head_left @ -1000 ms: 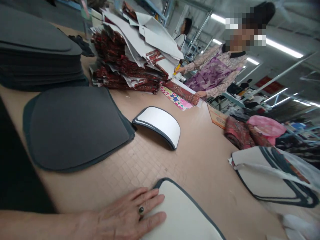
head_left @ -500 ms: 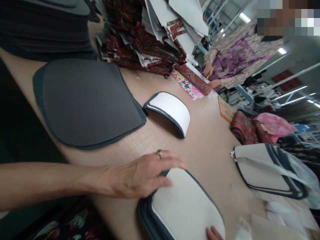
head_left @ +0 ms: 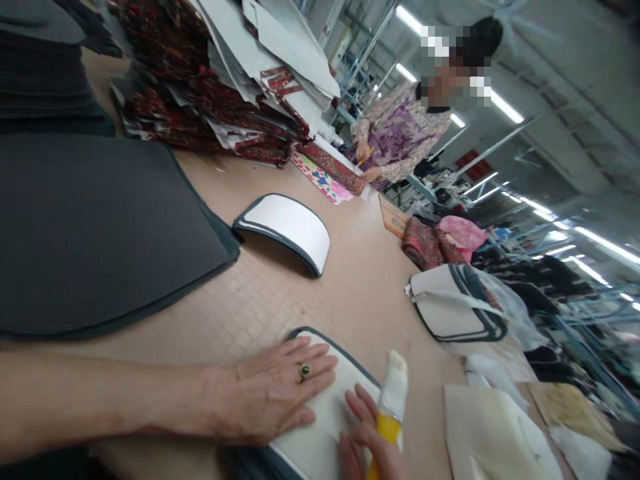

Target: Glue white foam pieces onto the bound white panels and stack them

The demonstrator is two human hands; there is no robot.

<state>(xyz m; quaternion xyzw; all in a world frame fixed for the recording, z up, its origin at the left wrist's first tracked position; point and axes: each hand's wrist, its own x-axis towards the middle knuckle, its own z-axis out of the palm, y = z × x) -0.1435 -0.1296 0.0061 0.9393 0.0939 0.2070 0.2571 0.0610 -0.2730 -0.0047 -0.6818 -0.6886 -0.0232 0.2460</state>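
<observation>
The left hand [head_left: 270, 397] lies flat, fingers spread, pressing a cream panel with dark edging [head_left: 325, 413] onto the tabletop [head_left: 350, 293] at the near edge; it grasps nothing. The right hand [head_left: 367, 443] closes its grip on a yellow-handled brush [head_left: 390, 407] (the bristles look whitish), held just over the panel's right side. I see no coating on the panel's face, so the brushing seems only beginning. Farther away, a curved white piece [head_left: 290, 227] and a dark grey panel [head_left: 95, 227] lie apart.
</observation>
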